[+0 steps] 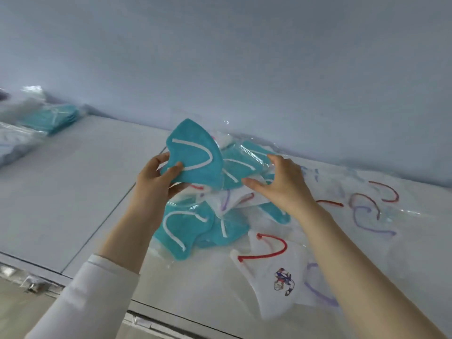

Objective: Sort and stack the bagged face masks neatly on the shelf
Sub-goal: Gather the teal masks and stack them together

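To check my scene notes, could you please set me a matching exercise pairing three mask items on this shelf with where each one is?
Things:
1. raised teal mask
2. white mask with cartoon print
3. neat teal stack

Places:
A. far left of the shelf
B. pinched in the left hand
C. lying nearest the shelf's front edge

Pairs: 1-B, 2-C, 3-A

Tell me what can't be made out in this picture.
Head view:
- Teal stack far left: blurred, count unclear.
- Pale bagged stack: cut off by the left edge.
- Middle of the pile: hidden by the left hand, its teal mask and the right hand.
- Print on the white mask: too small to identify.
- Right hand's grip: glare on clear plastic hides it.
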`<action>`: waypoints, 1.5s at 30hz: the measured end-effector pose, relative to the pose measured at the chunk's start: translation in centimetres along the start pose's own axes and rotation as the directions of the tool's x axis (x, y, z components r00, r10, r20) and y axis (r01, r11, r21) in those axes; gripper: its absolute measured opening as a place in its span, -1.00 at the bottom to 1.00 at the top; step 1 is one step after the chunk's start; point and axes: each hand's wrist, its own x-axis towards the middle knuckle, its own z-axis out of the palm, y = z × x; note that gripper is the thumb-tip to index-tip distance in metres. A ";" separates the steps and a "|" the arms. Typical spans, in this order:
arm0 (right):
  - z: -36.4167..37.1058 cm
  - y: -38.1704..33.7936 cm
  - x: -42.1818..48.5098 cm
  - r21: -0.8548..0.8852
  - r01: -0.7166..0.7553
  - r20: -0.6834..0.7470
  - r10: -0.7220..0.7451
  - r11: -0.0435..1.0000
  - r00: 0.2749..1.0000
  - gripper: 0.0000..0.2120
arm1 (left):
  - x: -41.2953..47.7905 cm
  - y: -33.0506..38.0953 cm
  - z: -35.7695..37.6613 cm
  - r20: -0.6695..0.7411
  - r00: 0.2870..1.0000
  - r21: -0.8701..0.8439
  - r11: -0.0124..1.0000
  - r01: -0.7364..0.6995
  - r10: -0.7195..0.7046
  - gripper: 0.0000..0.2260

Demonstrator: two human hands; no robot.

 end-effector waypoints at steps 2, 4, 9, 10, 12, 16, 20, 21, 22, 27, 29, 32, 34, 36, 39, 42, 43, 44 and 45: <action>1.3 -1.3 1.7 -0.101 -0.059 0.044 0.063 0.993 0.997 -0.07 | 1.1 0.3 -1.8 0.014 1.000 -0.009 1.000 0.019 -0.019 -0.78; 2.5 -2.1 3.1 -0.146 -0.111 0.095 0.125 0.983 0.988 -0.04 | 2.1 0.6 -3.2 0.041 0.999 -0.007 0.999 0.032 -0.032 -0.81; 3.1 -1.8 2.3 -0.011 -0.075 -0.288 0.069 0.997 0.955 -0.33 | 4.7 1.0 -5.8 0.109 0.992 -0.033 0.998 0.060 -0.056 -0.84; 2.6 -1.8 1.8 0.082 -0.089 -0.351 0.113 0.993 0.930 -0.44 | 5.1 1.0 -5.9 0.124 0.990 -0.040 0.997 0.071 -0.066 -0.83; 1.1 -1.8 1.2 0.280 -0.130 -0.380 0.234 0.951 0.895 -0.60 | 5.6 0.8 -5.6 0.153 0.985 -0.051 0.994 0.093 -0.084 -0.80; -2.3 -2.2 0.0 0.677 -0.150 -0.290 0.448 0.720 0.845 -0.82 | 5.5 0.4 -4.6 0.214 0.972 -0.076 0.990 0.119 -0.101 -0.81; -4.5 -2.7 -1.3 0.822 -0.105 -0.241 0.509 0.560 0.826 -0.94 | 4.5 0.2 -3.5 0.257 0.960 -0.061 0.990 0.128 -0.108 -0.82; -4.9 -3.0 -1.6 0.838 -0.089 -0.241 0.511 0.538 0.825 -0.96 | 4.1 0.2 -3.2 0.271 0.957 -0.066 0.990 0.125 -0.103 -0.82; -5.1 -3.3 -1.8 0.849 -0.079 -0.234 0.505 0.523 0.831 -0.98 | 3.6 0.4 -2.9 0.293 0.951 -0.073 0.990 0.121 -0.095 -0.82; -4.5 -4.5 -2.6 0.860 -0.053 -0.183 0.405 0.507 0.896 -0.96 | 1.2 0.5 -1.0 0.421 0.905 -0.092 0.990 0.109 -0.061 -0.78; -4.0 -4.7 -2.9 0.905 -0.021 -0.197 0.461 0.425 0.865 -0.92 | 0.2 0.4 -0.3 0.455 0.889 -0.139 0.983 0.120 -0.044 -0.77; -2.5 -5.2 -3.5 0.954 0.030 -0.213 0.601 0.299 0.771 -0.84 | -1.4 0.2 0.6 0.470 0.883 -0.197 0.974 0.114 -0.009 -0.77; -1.0 -5.7 -4.0 0.950 0.014 -0.221 0.642 0.311 0.734 -0.80 | -2.5 0.1 1.3 0.477 0.879 -0.180 0.980 0.088 0.009 -0.78; 0.0 -6.0 -4.3 0.945 -0.035 -0.192 0.637 0.326 0.747 -0.79 | -3.1 0.1 1.6 0.473 0.881 -0.177 0.981 0.075 0.018 -0.80; -0.6 -5.0 -4.2 0.958 -0.056 -0.146 0.646 0.281 0.749 -0.85 | -3.0 0.3 1.4 0.436 0.900 -0.181 0.981 0.064 0.022 -0.82; -3.0 -4.2 -4.4 0.964 0.200 -0.267 0.669 0.178 0.694 -0.89 | -2.4 0.3 0.7 0.403 0.915 -0.176 0.982 0.075 0.003 -0.85; -3.6 -4.3 -4.8 0.932 0.300 -0.357 0.648 0.203 0.673 -0.88 | -2.3 0.2 0.5 0.402 0.915 -0.167 0.982 0.090 -0.016 -0.85; -3.9 -4.8 -5.4 0.889 0.376 -0.455 0.598 0.261 0.660 -0.89 | -2.2 0.2 0.4 0.406 0.913 -0.161 0.980 0.117 -0.042 -0.85; -4.0 -5.6 -6.0 0.846 0.419 -0.534 0.531 0.331 0.658 -0.93 | -2.1 0.0 0.4 0.411 0.909 -0.159 0.976 0.147 -0.070 -0.86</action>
